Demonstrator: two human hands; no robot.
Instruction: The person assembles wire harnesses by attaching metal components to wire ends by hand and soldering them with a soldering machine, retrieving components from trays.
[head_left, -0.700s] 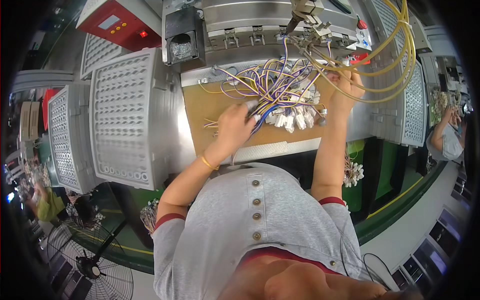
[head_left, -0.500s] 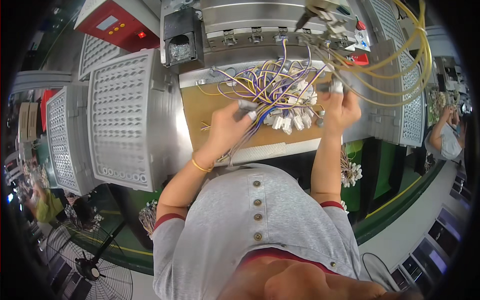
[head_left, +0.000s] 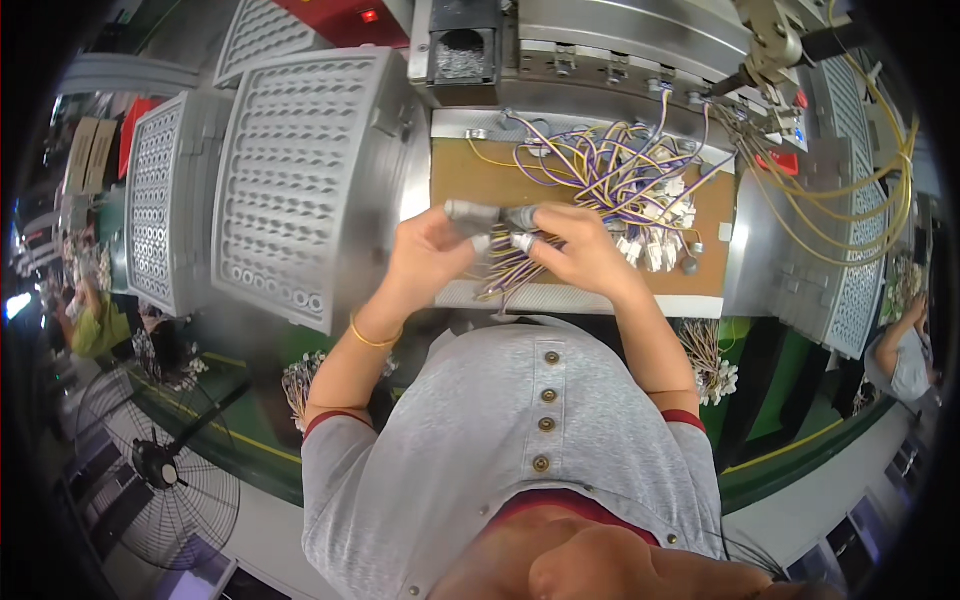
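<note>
My right hand (head_left: 583, 252), with pale coverings on its fingertips, closes around a bundle of wires (head_left: 512, 272) whose loose ends hang toward the front edge of the work board (head_left: 470, 178). My left hand (head_left: 430, 257) faces it from the left, almost touching its fingertips. Its covered thumb and forefinger are apart, and I make out nothing between them. Beyond my right hand spread purple, yellow and white wires (head_left: 603, 180) of the harness. White plastic connectors (head_left: 660, 230) lie in a cluster at the harness's right side.
Grey perforated trays (head_left: 300, 180) stand on the left, beside a black box (head_left: 462, 60). A metal fixture (head_left: 640, 35) runs along the back. Yellow cables (head_left: 905, 190) loop down at the right, near another grey tray (head_left: 835, 235). A fan (head_left: 155, 465) stands lower left.
My right hand has come from the board's right side to the wire bundle. My left hand has let the bundle go and sits left of it. The view has shifted leftward.
</note>
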